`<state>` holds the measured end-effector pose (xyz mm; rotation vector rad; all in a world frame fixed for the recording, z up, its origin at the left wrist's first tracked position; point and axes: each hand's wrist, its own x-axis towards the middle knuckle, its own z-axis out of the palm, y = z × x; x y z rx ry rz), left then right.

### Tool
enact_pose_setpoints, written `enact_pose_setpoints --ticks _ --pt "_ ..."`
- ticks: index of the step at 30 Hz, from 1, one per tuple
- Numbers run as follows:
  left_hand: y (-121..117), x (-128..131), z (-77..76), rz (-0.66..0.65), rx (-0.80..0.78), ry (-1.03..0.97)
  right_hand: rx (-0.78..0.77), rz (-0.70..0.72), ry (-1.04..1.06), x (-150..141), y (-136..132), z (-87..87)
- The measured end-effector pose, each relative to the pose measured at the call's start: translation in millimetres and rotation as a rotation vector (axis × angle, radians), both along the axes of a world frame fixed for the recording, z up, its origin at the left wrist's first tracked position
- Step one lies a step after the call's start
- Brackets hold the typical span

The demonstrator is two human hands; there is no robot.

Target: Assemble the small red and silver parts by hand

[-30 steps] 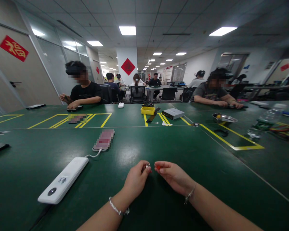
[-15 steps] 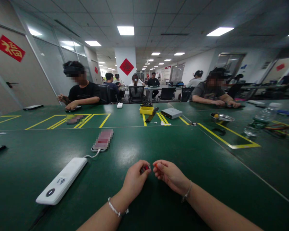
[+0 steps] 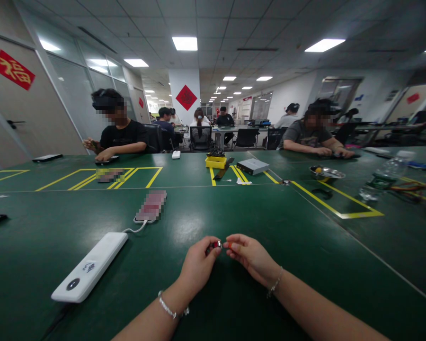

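Observation:
Both my hands meet just above the green table (image 3: 270,222), near its front edge. My left hand (image 3: 199,263) is closed in a pinch on a small metal part with a red spot (image 3: 216,245). My right hand (image 3: 250,256) is also pinched shut, holding a tiny red-orange piece (image 3: 230,245) at its fingertips. The two small pieces are almost touching between the hands. Each wrist wears a thin bracelet.
A white power bank (image 3: 89,273) lies at left, cabled to a phone (image 3: 151,206). Farther back sit a yellow tray (image 3: 217,162), a grey box (image 3: 252,166), a metal dish (image 3: 326,173) and a water bottle (image 3: 383,176). Other people sit at the far edge.
My hands have drawn closer together, so the red piece and the metal part now nearly meet. The view has shifted slightly.

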<state>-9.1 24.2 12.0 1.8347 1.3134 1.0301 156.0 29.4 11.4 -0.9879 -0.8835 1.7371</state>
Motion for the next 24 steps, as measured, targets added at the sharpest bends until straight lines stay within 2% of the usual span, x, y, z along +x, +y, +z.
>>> enact_pose_setpoints --ticks 10,17,20,24 --pt "-4.8 1.9 5.1 -0.043 0.002 0.019 0.066 -0.114 -0.046 -5.1 -1.4 1.6" --pt "-8.0 5.4 4.6 -0.034 0.076 0.074 0.077 -0.138 -0.024 -9.0 -2.4 -1.7" --pt "-7.4 9.1 2.8 -0.043 -0.013 -0.039 0.122 -0.189 -0.082 -11.8 -3.0 1.7" --pt "-5.5 15.7 2.4 -0.07 -0.205 -0.302 0.207 -0.248 -0.212 -17.0 -4.5 5.3"
